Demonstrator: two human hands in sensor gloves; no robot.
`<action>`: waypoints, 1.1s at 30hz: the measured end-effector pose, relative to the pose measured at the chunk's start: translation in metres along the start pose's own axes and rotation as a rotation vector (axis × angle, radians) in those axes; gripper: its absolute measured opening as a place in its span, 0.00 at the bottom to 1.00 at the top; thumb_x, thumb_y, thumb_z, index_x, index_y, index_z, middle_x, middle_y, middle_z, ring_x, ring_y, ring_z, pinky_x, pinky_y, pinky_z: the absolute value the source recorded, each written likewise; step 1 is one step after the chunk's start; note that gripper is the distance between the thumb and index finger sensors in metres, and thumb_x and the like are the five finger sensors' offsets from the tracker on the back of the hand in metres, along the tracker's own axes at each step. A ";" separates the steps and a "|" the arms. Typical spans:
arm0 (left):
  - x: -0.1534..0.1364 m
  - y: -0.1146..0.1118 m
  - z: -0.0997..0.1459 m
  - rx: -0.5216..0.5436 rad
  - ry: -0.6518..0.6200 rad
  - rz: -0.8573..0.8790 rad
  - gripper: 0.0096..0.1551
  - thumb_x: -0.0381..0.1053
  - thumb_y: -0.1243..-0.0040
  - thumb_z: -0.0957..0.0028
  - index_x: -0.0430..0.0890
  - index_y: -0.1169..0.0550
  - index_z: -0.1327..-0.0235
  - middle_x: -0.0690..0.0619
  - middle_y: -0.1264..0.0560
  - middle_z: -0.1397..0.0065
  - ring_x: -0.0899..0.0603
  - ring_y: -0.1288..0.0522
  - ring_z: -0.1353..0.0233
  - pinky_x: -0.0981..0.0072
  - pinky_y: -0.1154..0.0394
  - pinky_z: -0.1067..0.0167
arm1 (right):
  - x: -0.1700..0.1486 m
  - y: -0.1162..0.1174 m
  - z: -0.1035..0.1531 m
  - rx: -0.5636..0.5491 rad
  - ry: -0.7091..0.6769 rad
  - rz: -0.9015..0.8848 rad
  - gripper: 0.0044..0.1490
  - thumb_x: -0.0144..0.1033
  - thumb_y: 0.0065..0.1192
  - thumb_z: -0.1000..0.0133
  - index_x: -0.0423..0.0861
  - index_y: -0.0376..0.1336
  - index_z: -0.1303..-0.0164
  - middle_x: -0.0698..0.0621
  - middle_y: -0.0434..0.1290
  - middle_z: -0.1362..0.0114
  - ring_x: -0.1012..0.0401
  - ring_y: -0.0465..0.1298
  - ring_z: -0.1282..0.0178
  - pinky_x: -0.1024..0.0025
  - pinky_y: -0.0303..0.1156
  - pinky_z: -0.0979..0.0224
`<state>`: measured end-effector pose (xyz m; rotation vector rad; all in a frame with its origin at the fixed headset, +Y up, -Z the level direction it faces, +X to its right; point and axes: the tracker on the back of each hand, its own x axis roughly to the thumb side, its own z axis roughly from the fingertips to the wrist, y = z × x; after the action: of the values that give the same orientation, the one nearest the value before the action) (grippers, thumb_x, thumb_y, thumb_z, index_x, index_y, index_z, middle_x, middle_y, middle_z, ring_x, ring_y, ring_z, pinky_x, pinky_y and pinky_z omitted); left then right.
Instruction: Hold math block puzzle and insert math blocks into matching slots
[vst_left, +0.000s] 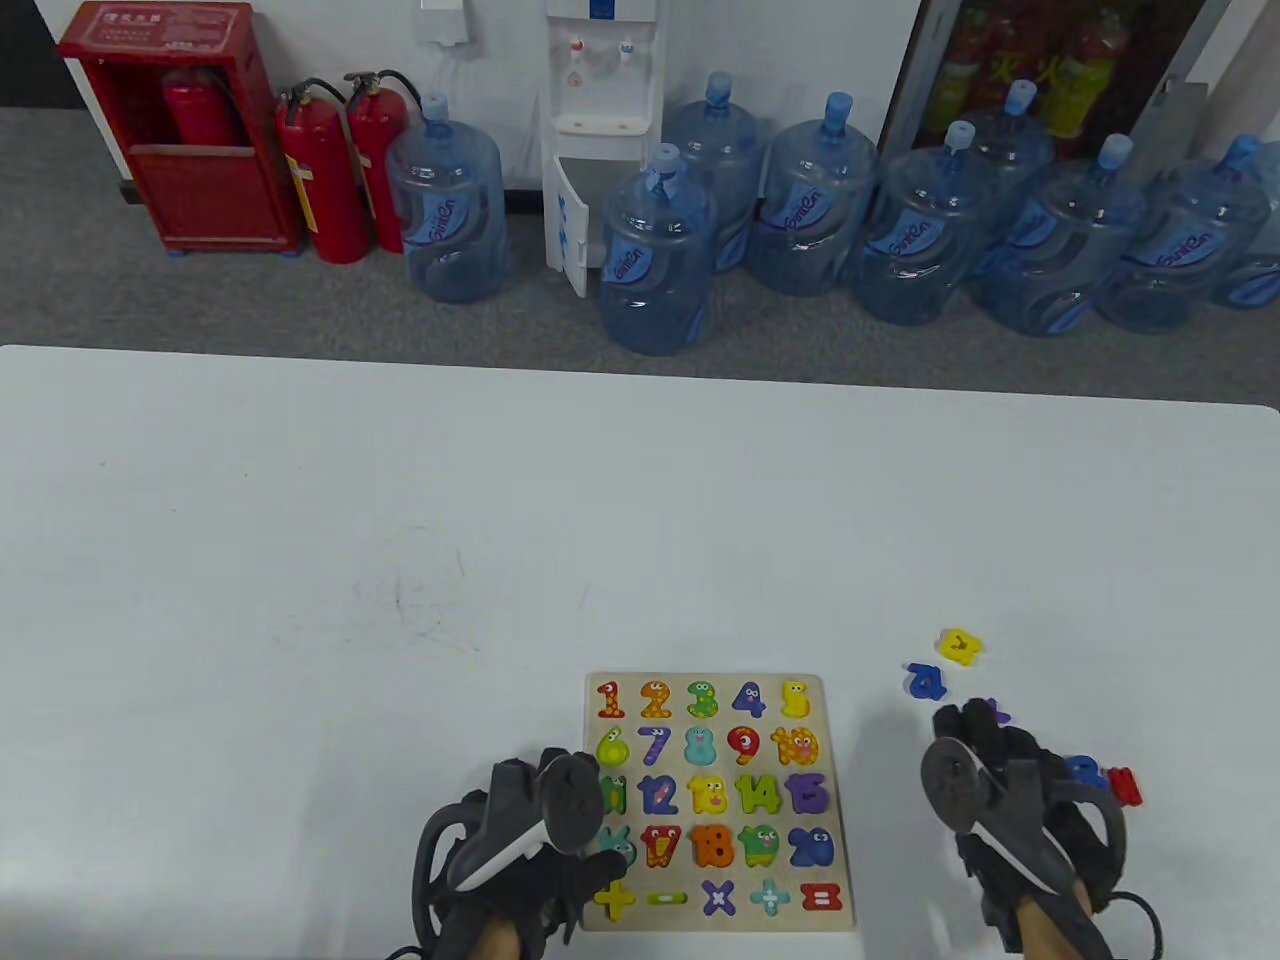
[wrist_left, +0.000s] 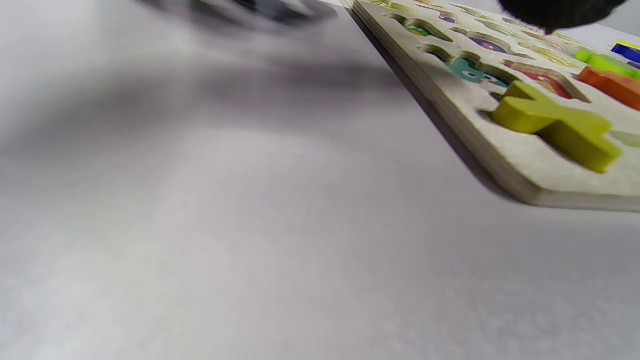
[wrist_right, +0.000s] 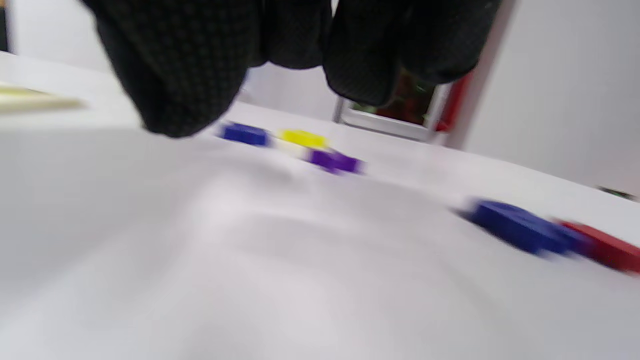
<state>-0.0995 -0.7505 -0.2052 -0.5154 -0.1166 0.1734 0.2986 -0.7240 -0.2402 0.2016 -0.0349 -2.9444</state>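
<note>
The wooden puzzle board (vst_left: 828, 800) lies near the table's front edge, most slots filled with coloured number and sign blocks. My left hand (vst_left: 545, 835) lies over the board's left edge, its fingers covering the left column; whether it grips is hidden. In the left wrist view the board (wrist_left: 520, 165) is at the right with a yellow-green plus block (wrist_left: 555, 125) raised in its slot. My right hand (vst_left: 1010, 800) hovers right of the board, fingers (wrist_right: 185, 65) empty above the table. Loose blocks lie around it: yellow (vst_left: 958, 646), blue (vst_left: 926, 681), purple (vst_left: 997, 713), blue (vst_left: 1083, 770), red (vst_left: 1125, 786).
The white table (vst_left: 350, 560) stretches far to the left and back. In the right wrist view the loose blocks show as blue (wrist_right: 245, 134), yellow (wrist_right: 303, 138), purple (wrist_right: 334, 161), blue (wrist_right: 517, 230) and red (wrist_right: 605, 247). Water bottles stand on the floor beyond the table.
</note>
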 end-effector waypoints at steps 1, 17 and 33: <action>0.000 0.000 0.000 0.003 0.008 -0.014 0.53 0.71 0.49 0.62 0.56 0.52 0.24 0.55 0.57 0.18 0.30 0.55 0.17 0.25 0.48 0.27 | -0.011 0.004 -0.001 0.064 0.038 -0.031 0.50 0.41 0.70 0.64 0.56 0.53 0.29 0.51 0.51 0.20 0.48 0.64 0.24 0.51 0.64 0.25; 0.001 0.001 0.001 0.007 -0.002 -0.017 0.53 0.71 0.49 0.62 0.56 0.52 0.24 0.55 0.57 0.18 0.30 0.55 0.17 0.25 0.48 0.27 | -0.056 0.037 -0.016 0.215 0.268 0.029 0.45 0.29 0.63 0.59 0.58 0.52 0.30 0.48 0.51 0.21 0.47 0.59 0.24 0.55 0.64 0.27; 0.002 -0.001 0.001 -0.004 -0.008 -0.019 0.53 0.71 0.49 0.62 0.56 0.52 0.24 0.55 0.57 0.18 0.30 0.55 0.17 0.25 0.48 0.27 | -0.043 0.025 -0.006 0.074 0.213 -0.022 0.40 0.43 0.73 0.69 0.48 0.70 0.43 0.45 0.76 0.40 0.57 0.81 0.51 0.66 0.79 0.50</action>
<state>-0.0976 -0.7503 -0.2035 -0.5178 -0.1295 0.1563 0.3455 -0.7405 -0.2393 0.5282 -0.1125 -2.9281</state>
